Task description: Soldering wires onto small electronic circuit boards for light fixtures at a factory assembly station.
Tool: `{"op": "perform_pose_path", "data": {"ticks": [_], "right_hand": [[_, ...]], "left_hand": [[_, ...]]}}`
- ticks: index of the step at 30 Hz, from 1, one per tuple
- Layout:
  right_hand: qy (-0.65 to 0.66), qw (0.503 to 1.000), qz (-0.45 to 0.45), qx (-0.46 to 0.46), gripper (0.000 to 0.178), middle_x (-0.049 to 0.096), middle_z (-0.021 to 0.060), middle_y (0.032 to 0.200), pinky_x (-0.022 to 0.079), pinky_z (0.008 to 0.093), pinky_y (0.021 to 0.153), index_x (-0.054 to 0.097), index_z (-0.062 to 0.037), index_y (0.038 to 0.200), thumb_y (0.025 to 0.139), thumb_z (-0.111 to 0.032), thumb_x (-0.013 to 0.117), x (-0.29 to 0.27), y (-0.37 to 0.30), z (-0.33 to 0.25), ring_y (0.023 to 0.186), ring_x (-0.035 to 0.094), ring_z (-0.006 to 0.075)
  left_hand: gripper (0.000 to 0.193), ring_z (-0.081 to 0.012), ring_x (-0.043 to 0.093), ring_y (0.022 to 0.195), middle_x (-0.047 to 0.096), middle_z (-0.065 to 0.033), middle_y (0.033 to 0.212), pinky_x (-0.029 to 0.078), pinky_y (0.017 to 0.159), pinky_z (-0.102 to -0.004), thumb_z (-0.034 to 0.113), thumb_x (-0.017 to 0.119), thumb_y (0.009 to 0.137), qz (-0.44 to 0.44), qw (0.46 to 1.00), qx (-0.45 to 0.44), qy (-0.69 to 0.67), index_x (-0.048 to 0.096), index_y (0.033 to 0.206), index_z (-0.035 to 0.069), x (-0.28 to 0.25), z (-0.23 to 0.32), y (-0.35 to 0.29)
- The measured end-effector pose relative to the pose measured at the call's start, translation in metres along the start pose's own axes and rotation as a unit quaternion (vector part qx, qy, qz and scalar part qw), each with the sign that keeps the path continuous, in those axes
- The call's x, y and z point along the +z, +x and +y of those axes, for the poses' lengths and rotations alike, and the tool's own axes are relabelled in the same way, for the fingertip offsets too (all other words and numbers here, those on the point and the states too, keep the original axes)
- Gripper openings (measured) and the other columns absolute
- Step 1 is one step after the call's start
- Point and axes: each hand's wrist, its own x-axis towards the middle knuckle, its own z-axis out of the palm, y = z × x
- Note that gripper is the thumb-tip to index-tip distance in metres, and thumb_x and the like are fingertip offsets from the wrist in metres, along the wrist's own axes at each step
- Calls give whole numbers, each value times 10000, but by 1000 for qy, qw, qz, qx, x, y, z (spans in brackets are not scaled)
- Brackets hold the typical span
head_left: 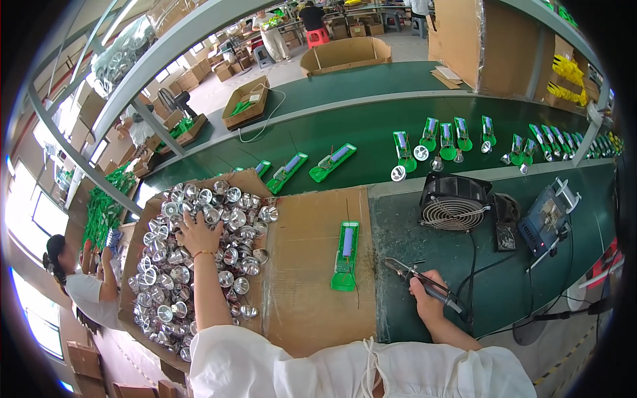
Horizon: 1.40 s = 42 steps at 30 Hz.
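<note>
My left hand reaches into a cardboard box heaped with shiny silver reflector cups. Its fingers are spread over the cups, and whether a fingertip grips one is hard to make out. My right hand is closed round the handle of a soldering iron, whose tip points left over the green bench. Between my hands, a green flashlight housing lies on a flat cardboard sheet. A purple battery cell and a circuit board sit in it, with thin wires sticking out at both ends.
Behind the sheet, a green belt carries several more housings, many on the right with reflectors attached. A black fan and a soldering station stand right, with loose cables. A co-worker is at far left; a metal frame bar crosses overhead.
</note>
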Motion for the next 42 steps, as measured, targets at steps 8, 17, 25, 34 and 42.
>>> {"op": "perform_pose_path", "data": {"ticks": [8, 17, 25, 34, 42], "right_hand": [[56, 998, 13, 32, 126, 581, 28, 665, 428, 221, 553, 536, -24, 811, 813, -100, 637, -2, 6, 2, 604, 533, 71], [74, 997, -1, 36, 129, 583, 28, 674, 427, 218, 551, 536, -27, 808, 815, -105, 638, -1, 6, 1, 601, 531, 67], [113, 993, -3, 31, 127, 577, 25, 670, 421, 201, 545, 535, -31, 810, 816, -104, 639, 1, 8, 0, 595, 523, 57], [92, 996, -11, 17, 140, 573, 18, 669, 409, 200, 541, 535, -31, 814, 822, -123, 641, 1, 9, 2, 601, 513, 48], [64, 998, -10, 6, 131, 573, 41, 682, 440, 219, 545, 530, -32, 813, 823, -119, 627, 4, 5, 6, 597, 533, 80]], "left_hand": [[587, -346, 370, 1202, 330, -110, 1377, 335, 916, -545, 509, 626, 718, -18, 999, -13, 37, 529, 1187, 169, 4, 3, 2], [578, -348, 358, 1211, 328, -110, 1375, 326, 927, -546, 495, 627, 732, -9, 999, -6, 35, 523, 1186, 151, 2, 6, 1], [528, -322, 400, 1169, 326, -104, 1375, 322, 930, -535, 434, 619, 746, 2, 1000, 5, 27, 526, 1180, 147, 7, 2, -3], [557, -308, 423, 1129, 343, -102, 1367, 323, 920, -498, 442, 610, 739, 9, 998, 49, 27, 514, 1191, 131, 3, -1, -9], [586, -302, 444, 1120, 392, -108, 1330, 286, 966, -465, 458, 577, 758, -11, 998, 38, 49, 503, 1237, 129, 3, 1, -13]]}}
